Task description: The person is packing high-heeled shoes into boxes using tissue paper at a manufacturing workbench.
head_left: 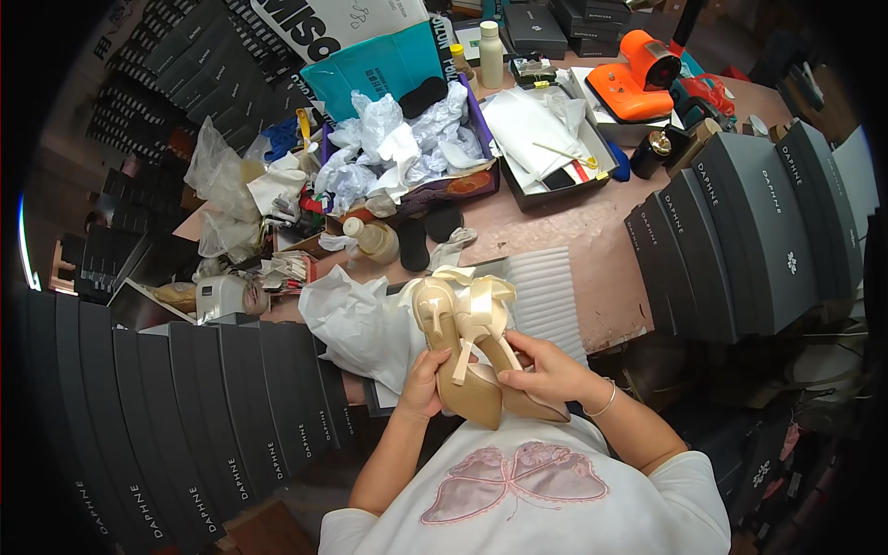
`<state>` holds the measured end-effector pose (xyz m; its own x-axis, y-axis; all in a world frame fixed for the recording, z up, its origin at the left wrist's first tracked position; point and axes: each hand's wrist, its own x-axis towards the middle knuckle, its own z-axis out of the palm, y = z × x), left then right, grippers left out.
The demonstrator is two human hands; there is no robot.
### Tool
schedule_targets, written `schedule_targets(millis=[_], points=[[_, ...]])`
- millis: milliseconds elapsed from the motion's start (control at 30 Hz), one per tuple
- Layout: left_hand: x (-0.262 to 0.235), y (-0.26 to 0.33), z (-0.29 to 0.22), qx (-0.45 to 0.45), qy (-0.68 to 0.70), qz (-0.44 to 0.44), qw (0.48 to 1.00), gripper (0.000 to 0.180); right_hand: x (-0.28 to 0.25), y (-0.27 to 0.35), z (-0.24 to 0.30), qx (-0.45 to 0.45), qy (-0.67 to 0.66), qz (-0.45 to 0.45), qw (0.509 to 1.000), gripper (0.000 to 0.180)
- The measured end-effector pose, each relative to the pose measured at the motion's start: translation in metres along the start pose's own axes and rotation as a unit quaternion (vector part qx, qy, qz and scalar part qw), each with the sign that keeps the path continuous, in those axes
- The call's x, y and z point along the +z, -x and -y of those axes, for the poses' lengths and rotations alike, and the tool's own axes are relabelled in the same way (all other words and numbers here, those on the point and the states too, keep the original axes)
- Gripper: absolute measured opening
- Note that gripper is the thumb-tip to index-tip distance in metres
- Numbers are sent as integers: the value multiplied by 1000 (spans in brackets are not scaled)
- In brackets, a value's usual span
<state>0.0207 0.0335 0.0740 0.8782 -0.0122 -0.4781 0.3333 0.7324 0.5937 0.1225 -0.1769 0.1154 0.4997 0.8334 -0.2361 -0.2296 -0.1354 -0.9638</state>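
A pair of cream high-heeled shoes is held up in front of my chest, toes toward me and soles partly showing. My left hand is closed round the side of the left shoe. Fingers of my right hand grip the right shoe by its side. Both shoes touch or overlap at the heels, and pale bow-like fabric shows at their far end. Just beyond lies crumpled white tissue paper, over a box that is mostly hidden. Beside it is a ribbed white padding sheet.
Stacked dark shoeboxes rise at the left, with more boxes at the right. Farther back stand a purple box of crumpled paper, an open tray, a bottle and an orange device on the pink table.
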Motion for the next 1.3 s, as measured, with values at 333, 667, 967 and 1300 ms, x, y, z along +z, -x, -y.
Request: schedule_targets(millis=[333,667,967,1300], points=[[32,-2,-33,-58,-11,147,987,54,-57,-10,-31,-7,-467,-21,884,43],[30,-15,-24,-57,49,113,991,54,-38,-18,-12,51,-416,-70,905,38],[22,-8,-21,-44,36,141,988,58,-27,-13,3,31,-328,-42,943,39],[23,0,-19,-5,-59,135,989,61,-28,-6,-9,13,-296,-38,954,42]])
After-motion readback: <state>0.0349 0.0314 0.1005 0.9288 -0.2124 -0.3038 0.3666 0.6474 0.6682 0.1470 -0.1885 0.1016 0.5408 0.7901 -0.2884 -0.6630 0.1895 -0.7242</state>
